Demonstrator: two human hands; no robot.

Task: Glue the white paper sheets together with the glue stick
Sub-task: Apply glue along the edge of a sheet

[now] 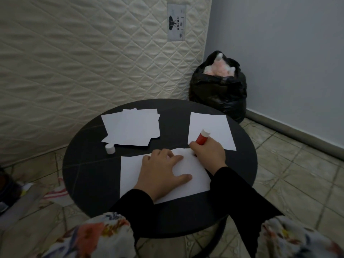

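Observation:
A white paper sheet (188,175) lies on the near part of the round black table (89,175). My left hand (162,170) presses flat on it with fingers spread. My right hand (209,153) grips a red glue stick (202,137) at the sheet's far right corner, its white end pointing up and away. The stick's white cap (110,148) stands on the table to the left. A pile of several white sheets (132,127) lies at the far left, and a single sheet (210,127) at the far right.
A quilted mattress (83,53) leans upright behind the table. A full black bag (219,90) stands in the corner at the back right. Cloth and clutter (54,194) lie on the tiled floor to the left.

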